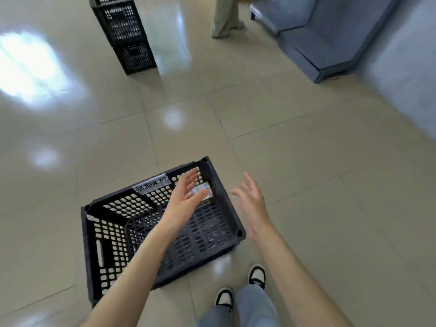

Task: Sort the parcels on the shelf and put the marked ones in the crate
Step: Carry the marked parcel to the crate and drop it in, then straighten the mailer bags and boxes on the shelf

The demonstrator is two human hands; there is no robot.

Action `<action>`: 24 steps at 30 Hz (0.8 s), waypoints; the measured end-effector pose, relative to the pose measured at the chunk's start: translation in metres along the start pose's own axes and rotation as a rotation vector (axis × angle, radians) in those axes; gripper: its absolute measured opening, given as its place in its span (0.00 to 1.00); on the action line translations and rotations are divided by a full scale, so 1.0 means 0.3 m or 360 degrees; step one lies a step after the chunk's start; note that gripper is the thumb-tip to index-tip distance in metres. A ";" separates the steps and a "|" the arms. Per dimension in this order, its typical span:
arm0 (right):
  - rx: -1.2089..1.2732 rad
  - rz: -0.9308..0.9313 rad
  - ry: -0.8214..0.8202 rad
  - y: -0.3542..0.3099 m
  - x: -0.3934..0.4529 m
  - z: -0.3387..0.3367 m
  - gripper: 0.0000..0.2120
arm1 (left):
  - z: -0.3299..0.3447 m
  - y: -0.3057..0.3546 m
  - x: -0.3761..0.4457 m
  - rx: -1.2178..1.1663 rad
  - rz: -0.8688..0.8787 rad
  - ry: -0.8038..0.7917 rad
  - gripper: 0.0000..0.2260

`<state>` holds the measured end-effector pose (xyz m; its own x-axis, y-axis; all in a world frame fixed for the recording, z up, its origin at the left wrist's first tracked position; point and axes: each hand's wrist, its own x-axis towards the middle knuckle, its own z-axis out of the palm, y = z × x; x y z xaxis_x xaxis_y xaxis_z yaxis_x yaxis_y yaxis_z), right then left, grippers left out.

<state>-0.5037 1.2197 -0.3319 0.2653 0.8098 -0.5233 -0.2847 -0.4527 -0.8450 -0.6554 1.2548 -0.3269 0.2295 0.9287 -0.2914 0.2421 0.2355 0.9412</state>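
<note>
Crate (132, 223): black, perforated, handwritten tape label (152, 184), unreadable. Small parcel (203, 192) inside. My left hand (182, 198) and right hand (250, 199) splayed, empty.

Floor (306, 185): large glossy beige tiles w/ thin grey grout lines, running diagonally across the view. Strong glare patch (28, 67) at upper left — blown-out white, prob. window light, source not in view. Smaller round reflections (173, 118) mid-floor and at left. Top centre-left: stack of black perforated crates (125, 31) standing on the tiles. Upper right: blue-grey shelving unit (330, 38), low stepped base resting on the floor — its upper part cut off by the frame edge. Beside it at far right, a blurred grey-blue surface (405, 79); can't tell what it is. Top centre: another person's legs (224, 17) in pale trousers.
</note>
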 end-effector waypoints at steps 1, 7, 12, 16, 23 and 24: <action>0.0016 -0.0075 0.0043 -0.046 -0.045 -0.042 0.32 | 0.034 0.057 -0.022 0.0017 0.0070 -0.0060 0.23; 0.0241 -0.0440 0.0492 -0.237 -0.360 -0.413 0.30 | 0.368 0.380 -0.154 0.0148 0.0434 -0.0560 0.23; 0.0544 -0.0677 0.1007 -0.237 -0.693 -0.817 0.28 | 0.808 0.571 -0.357 0.0250 0.0676 -0.1076 0.22; 0.0728 -0.0799 0.1386 -0.158 -1.042 -1.147 0.28 | 1.210 0.646 -0.666 0.0229 0.0821 -0.1512 0.21; 0.0865 -0.0958 0.2077 0.067 -1.746 -1.616 0.27 | 1.781 0.637 -1.343 0.0104 0.0877 -0.2187 0.20; 0.0894 -0.0989 0.2167 0.102 -1.844 -1.661 0.26 | 1.839 0.628 -1.437 0.0088 0.0882 -0.2280 0.20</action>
<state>-0.2001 0.5718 -0.1233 0.9629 -0.2533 -0.0931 -0.0300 0.2427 -0.9696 -0.1886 0.7407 -0.1181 0.9774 -0.1605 0.1373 -0.1509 -0.0763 0.9856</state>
